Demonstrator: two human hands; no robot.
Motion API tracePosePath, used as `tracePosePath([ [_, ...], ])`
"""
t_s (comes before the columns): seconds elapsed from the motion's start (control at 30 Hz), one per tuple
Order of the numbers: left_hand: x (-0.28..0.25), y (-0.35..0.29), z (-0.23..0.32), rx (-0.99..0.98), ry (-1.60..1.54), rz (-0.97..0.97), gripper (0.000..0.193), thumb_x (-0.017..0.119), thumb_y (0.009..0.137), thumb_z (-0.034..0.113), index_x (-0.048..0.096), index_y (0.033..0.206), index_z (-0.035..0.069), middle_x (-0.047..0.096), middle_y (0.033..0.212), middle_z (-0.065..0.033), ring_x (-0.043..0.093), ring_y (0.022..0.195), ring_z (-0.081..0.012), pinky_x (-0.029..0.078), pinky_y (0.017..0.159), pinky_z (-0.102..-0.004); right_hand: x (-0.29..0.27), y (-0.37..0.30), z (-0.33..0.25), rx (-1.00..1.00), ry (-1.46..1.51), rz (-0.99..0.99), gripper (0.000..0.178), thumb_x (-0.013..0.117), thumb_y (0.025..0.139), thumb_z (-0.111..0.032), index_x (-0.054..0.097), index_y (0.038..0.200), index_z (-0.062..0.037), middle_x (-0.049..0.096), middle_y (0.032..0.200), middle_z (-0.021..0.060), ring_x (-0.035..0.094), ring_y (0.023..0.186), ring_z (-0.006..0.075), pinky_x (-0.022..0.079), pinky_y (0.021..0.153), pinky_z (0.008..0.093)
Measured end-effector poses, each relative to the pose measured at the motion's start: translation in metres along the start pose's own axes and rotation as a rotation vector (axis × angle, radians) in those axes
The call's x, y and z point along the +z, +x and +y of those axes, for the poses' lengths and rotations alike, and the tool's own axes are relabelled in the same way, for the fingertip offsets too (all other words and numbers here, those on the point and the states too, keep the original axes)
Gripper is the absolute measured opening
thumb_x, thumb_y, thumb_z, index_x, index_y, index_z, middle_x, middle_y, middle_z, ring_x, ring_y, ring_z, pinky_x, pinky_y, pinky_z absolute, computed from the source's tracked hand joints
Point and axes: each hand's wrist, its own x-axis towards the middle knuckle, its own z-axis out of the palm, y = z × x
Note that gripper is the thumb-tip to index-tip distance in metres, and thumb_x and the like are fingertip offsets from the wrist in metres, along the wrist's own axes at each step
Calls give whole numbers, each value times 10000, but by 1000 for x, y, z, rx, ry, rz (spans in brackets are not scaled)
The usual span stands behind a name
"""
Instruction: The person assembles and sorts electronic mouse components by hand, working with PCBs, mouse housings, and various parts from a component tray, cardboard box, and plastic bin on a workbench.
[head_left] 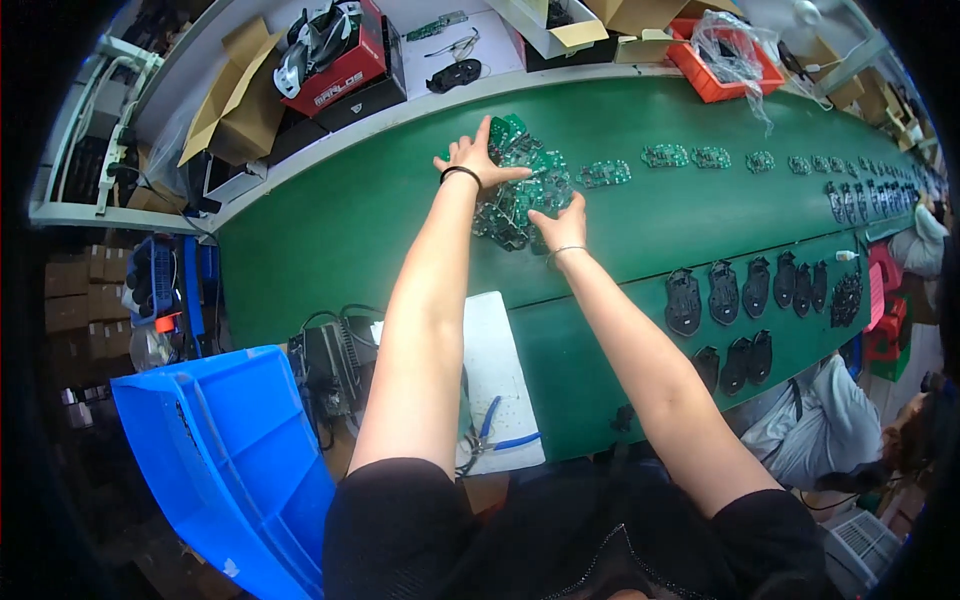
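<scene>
A loose heap of green circuit boards [545, 185] lies on the green table in front of me. My left hand [472, 163] rests against the heap's left side, index finger stretched up and thumb spread to the right, so it is open. At the heap's lower right edge is my right hand [563, 222], with thumb and fingers apart and touching the boards; some of its fingers are hidden. A single circuit board [605, 174] lies just right of the heap, first in a row of boards running off to the right.
Black mouse-shaped shells [723, 292] line the table's right part, near a seated person [820, 420]. Closer to me are a white board [500, 350] with blue-handled pliers [490, 430] and a blue bin [230, 440]. A red crate [725, 75] and cartons stand along the back.
</scene>
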Motion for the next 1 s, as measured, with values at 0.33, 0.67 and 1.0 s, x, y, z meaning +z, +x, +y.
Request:
tracePosePath([
  [0.33,9,13,-59,239,-244,-144,842,807,517,387,475,1202,26,556,1127,-193,540,1039,-299,419,899,-353,13,-15,-16,32,280,-7,875,835,485,-116,304,1167,25,550,1036,175,559,923,232,455,808,316],
  [0.67,11,-13,-56,313,-377,-191,717,722,682,242,322,1244,45,533,1122,-192,528,1032,-272,409,897,-339,13,-36,-27,152,793,-232,609,734,613,38,356,1088,-12,518,1024,134,564,911,237,507,723,351],
  [1.0,-26,-68,-52,293,-344,-89,593,657,661,173,389,1174,41,576,1016,-211,567,948,-312,450,824,-350,-3,-65,-40,174,927,-497,537,662,666,107,365,1084,-52,553,1002,109,594,879,227,519,735,369],
])
